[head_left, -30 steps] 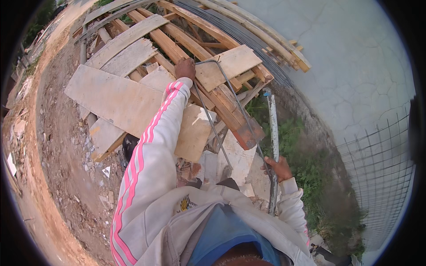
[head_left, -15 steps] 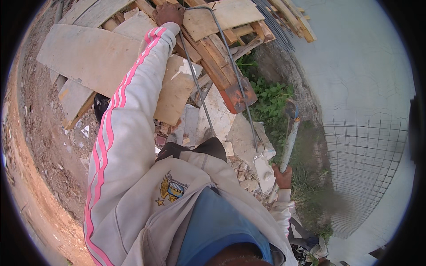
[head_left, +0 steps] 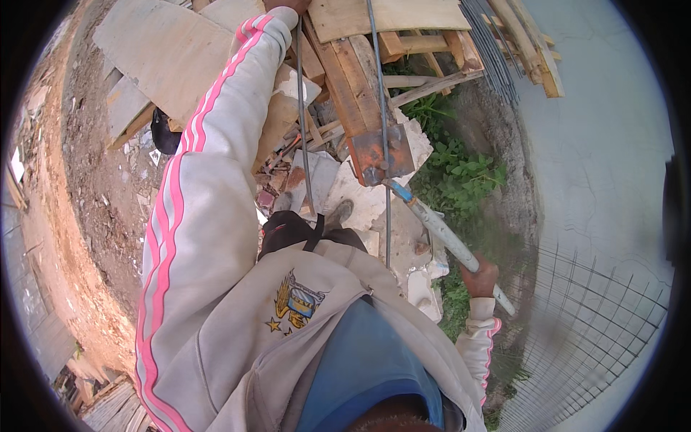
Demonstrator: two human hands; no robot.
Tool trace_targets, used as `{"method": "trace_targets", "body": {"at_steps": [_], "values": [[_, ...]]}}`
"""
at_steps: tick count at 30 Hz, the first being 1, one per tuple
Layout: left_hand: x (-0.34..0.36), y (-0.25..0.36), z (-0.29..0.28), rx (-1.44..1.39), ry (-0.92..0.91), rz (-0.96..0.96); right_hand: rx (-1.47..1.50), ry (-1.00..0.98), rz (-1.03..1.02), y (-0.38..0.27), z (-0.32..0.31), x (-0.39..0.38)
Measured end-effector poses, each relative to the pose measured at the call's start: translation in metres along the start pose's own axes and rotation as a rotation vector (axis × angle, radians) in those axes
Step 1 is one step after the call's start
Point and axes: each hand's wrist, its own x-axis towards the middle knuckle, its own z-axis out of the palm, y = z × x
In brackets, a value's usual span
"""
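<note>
At the top edge of the view, my left hand (head_left: 286, 4) is closed round a bent grey steel rod (head_left: 302, 108); its fingers are partly cut off. The rod's other leg (head_left: 376, 65) crosses a rusty metal plate (head_left: 397, 147) fixed to the end of a timber beam (head_left: 350, 79). On the right, my right hand (head_left: 481, 278) grips the pale pipe handle of a long tool (head_left: 440, 229). A blue band circles the handle near its far end. That end reaches the plate's near edge, close to the rod; whether it touches the rod I cannot tell.
Plywood sheets (head_left: 155, 54) and boards lie across the far left. Broken slabs (head_left: 360, 191) and rubble surround my feet. Green plants (head_left: 461, 169) grow along the pale wall (head_left: 597, 158) at right. Wire mesh (head_left: 586, 317) leans there, and steel bars (head_left: 489, 54) lie beyond.
My right hand has swung the tool's head left and inward, from beside the plants to the plate. The rod's legs now look straighter up and down, and my view has shifted slightly.
</note>
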Motion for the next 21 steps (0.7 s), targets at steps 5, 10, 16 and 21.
{"method": "trace_targets", "body": {"at_steps": [5, 10, 16, 21], "values": [[-0.004, 0.004, 0.005, -0.123, -0.026, 0.018, -0.055, -0.049, -0.141, 0.023, -0.019, 0.038], [0.007, -0.039, 0.041, -0.152, 0.175, 0.269, -0.183, -0.068, -0.259, 0.029, -0.030, 0.086], [0.002, -0.015, 0.016, -0.011, 0.026, 0.129, -0.176, -0.079, -0.288, 0.030, -0.038, 0.105], [0.006, -0.013, 0.016, -0.026, -0.014, 0.140, -0.198, -0.090, -0.263, 0.027, -0.034, 0.090]]}}
